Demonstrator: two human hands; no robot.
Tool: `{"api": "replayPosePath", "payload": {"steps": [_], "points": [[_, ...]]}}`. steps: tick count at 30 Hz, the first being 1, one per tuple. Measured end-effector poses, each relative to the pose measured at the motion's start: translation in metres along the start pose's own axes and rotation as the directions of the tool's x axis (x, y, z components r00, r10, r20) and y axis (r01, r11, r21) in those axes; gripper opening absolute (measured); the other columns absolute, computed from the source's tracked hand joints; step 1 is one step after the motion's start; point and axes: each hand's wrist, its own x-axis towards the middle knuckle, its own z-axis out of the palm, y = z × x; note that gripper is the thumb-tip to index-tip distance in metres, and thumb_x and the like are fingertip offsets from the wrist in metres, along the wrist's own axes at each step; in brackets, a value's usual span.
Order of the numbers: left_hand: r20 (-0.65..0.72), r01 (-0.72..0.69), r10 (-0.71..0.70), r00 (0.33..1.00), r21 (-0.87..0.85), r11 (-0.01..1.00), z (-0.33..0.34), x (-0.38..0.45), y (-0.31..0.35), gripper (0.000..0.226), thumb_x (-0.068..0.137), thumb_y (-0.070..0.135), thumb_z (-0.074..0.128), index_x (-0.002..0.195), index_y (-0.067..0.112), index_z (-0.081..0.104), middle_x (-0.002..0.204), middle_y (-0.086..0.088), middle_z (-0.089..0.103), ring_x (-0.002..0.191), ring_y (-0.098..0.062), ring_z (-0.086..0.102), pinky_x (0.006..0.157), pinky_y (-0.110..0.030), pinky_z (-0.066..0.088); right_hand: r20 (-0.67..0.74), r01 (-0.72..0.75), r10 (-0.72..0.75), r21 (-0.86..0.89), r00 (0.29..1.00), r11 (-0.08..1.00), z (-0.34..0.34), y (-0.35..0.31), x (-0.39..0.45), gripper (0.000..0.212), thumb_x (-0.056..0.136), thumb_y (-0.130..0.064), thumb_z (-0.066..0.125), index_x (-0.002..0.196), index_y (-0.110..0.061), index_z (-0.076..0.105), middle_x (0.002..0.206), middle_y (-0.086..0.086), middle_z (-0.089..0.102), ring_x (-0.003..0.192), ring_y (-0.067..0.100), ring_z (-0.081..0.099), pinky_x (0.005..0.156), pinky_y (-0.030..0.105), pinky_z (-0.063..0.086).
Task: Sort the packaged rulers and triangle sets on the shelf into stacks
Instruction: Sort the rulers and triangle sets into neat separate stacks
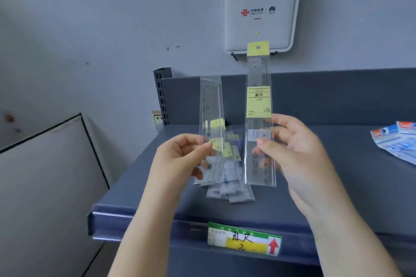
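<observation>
Packaged rulers: right hand [295, 148] pinches upright yellow-labelled ruler [259, 105]; left hand [180, 157] pinches clear ruler pack [211, 105]; heap [227, 177] behind, prints illegible.

I see my two bare forearms, left hand [180, 155] and right hand [299, 153]: no sleeves, rings or watch.

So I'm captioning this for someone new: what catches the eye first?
Two clear-packed rulers held upright at centre: the right hand pinches the taller yellow-labelled ruler, the left hand the shorter ruler. Behind, a white router hangs on the wall; below, a green price tag marks the shelf edge.
</observation>
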Motion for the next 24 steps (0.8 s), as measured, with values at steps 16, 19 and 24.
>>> {"api": "replayPosePath", "payload": {"steps": [16,19,24], "points": [[0.251,-0.104,-0.153,0.956,0.774,0.625,-0.04,0.045,-0.03,0.015,0.096,0.031,0.045,0.11,0.027,0.048,0.104,0.012,0.053,0.112,-0.019,0.053,0.101,-0.041,0.04,-0.155,-0.176,0.104,-0.581,0.982,0.795,0.061,0.003,0.024,0.062,0.088,-0.023,0.06,0.141,-0.013,0.03,0.126,-0.001,0.056,0.101,0.017,0.06,0.081,0.026,0.044],[0.28,-0.113,-0.167,0.945,0.762,0.637,-0.037,0.046,-0.029,0.013,0.095,0.025,0.044,0.106,0.031,0.049,0.106,0.012,0.055,0.113,-0.018,0.053,0.104,-0.042,0.038,-0.165,-0.192,0.101,-0.767,0.981,0.612,0.056,0.01,0.021,0.064,0.093,-0.031,0.053,0.145,-0.015,0.021,0.144,0.001,0.036,0.118,0.02,0.048,0.085,0.026,0.036],[0.281,-0.141,-0.135,0.95,0.773,0.618,-0.027,0.042,-0.027,0.025,0.095,0.022,0.045,0.118,0.028,0.053,0.119,0.007,0.059,0.111,-0.018,0.055,0.103,-0.044,0.039,-0.153,-0.141,0.029,-0.8,0.988,0.583,0.032,0.002,0.006,0.045,0.093,-0.029,0.051,0.136,-0.022,0.038,0.138,-0.007,0.044,0.116,0.013,0.048,0.084,0.024,0.035]]}}
